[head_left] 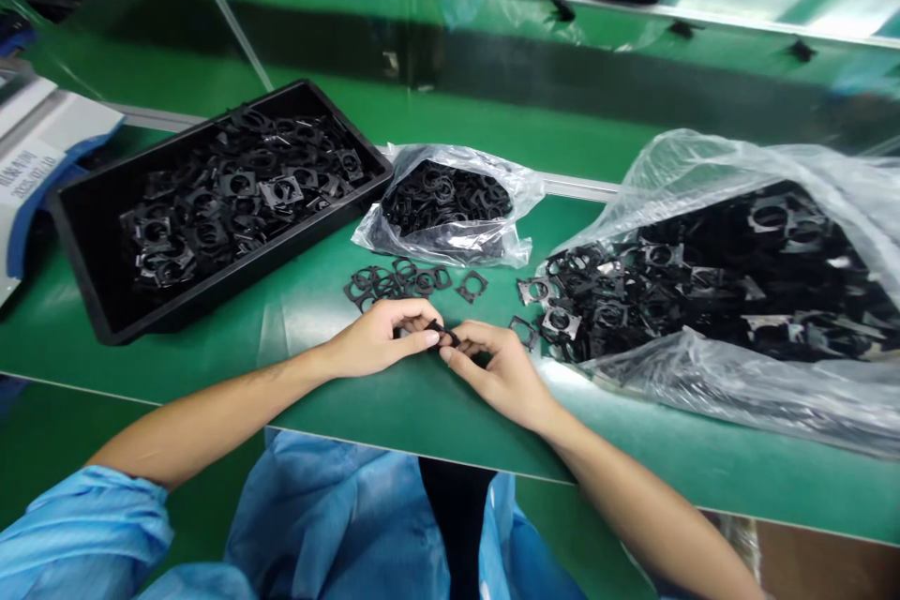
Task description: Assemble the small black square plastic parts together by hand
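Left hand (376,337) and right hand (507,373) finger-pinch one small black part (442,332), seemingly to steady it, with loose frames (404,280) within easy reach.

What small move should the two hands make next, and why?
Probably a gentle fingertip press or turn of the small black part: the left hand and right hand both pinch it, and the fingers hide much of it. Reaching for the loose black pieces just beyond seems premature while both hands are occupied.
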`<state>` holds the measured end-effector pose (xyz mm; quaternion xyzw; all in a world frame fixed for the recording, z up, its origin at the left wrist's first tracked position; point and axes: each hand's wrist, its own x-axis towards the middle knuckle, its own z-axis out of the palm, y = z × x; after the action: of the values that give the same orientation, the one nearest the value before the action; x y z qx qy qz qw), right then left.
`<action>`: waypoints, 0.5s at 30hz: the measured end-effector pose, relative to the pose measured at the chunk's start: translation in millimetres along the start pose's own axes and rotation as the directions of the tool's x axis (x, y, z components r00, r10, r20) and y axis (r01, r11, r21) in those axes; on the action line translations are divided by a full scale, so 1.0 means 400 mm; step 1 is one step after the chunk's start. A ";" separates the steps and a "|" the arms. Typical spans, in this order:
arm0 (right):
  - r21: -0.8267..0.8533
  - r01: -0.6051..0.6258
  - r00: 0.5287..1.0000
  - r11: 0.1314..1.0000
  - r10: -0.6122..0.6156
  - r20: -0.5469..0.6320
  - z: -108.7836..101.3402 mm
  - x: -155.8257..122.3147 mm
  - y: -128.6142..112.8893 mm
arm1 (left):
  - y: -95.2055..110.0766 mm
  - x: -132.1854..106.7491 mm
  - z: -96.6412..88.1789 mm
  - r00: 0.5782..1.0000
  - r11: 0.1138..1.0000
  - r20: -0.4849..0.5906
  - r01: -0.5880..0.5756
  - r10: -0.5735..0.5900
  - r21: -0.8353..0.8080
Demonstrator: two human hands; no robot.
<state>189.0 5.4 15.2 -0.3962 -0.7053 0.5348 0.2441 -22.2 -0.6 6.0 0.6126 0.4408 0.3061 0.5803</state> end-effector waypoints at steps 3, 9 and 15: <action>-0.062 0.012 1.000 0.998 -0.011 0.021 0.000 -0.005 -0.008 | 0.004 -0.003 0.000 1.000 0.997 0.007 -0.012 0.011 0.075; -0.108 0.043 0.998 0.993 -0.038 0.049 -0.001 -0.010 -0.012 | 0.005 -0.007 0.002 0.999 0.984 0.013 -0.034 0.032 0.173; -0.059 0.028 0.999 0.998 -0.030 -0.022 0.001 -0.006 -0.004 | 0.003 -0.006 0.006 0.998 0.995 -0.031 -0.054 0.057 0.088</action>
<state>189.5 3.1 16.6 -0.3991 -0.7235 0.5056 0.2483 -21.0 -3.9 7.2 0.6441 0.4460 0.3128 0.5370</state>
